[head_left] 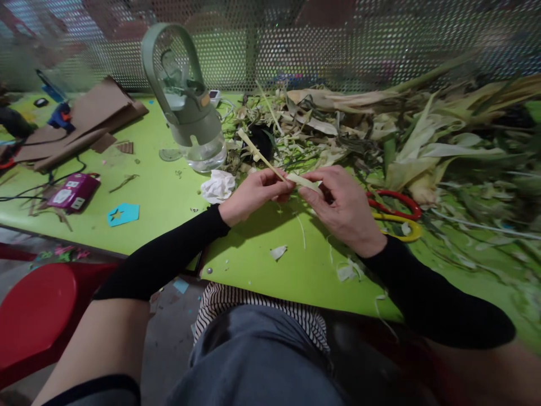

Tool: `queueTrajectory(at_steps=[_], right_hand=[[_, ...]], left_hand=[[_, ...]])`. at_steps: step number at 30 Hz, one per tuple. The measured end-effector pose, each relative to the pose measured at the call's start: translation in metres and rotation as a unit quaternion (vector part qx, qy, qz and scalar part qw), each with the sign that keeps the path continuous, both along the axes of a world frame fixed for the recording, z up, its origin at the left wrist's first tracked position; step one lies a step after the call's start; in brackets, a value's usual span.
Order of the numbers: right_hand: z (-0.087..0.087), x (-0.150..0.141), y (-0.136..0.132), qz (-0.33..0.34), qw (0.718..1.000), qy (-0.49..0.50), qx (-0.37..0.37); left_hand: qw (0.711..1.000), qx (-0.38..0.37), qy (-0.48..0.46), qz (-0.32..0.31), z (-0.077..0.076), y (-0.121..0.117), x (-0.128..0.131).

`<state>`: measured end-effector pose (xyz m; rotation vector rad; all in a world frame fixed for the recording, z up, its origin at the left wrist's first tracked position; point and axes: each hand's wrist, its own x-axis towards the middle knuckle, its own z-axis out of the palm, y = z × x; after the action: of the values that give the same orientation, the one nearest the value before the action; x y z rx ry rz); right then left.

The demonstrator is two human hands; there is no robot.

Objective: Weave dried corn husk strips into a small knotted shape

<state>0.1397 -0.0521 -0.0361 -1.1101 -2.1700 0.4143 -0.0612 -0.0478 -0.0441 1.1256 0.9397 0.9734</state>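
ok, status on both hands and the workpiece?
Left hand: pinching thin stalk. Right hand: on pale strip, against stalk. Scissors beside right wrist, plant scraps around.

From here I can't read any lettering; the purple box [74,192] seems marked, but too small.

scissors [396,217] partly hidden under right wrist [372,242].
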Motion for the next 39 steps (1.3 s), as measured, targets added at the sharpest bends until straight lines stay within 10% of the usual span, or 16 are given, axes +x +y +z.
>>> queueTrajectory(at_steps=[11,17,24,39], right_hand=[[-0.004,0.004,-0.001,0.01,0.993,-0.061,0.097],[-0.003,0.001,-0.002,-0.014,0.999,-0.04,0.025],[-0.006,0.005,0.003,0.001,0.996,-0.008,0.087],[-0.001,0.008,0.003,0.039,0.987,-0.037,0.153]], left_hand=[[1.0,-0.012,-0.003,0.008,0.001,-0.004,0.002],[0.996,-0.06,-0.054,0.045,0.004,-0.005,0.004],[0.977,-0.161,-0.135,-0.032,0.005,-0.004,0.002],[0.997,0.054,-0.049,-0.026,-0.007,0.0,-0.005]])
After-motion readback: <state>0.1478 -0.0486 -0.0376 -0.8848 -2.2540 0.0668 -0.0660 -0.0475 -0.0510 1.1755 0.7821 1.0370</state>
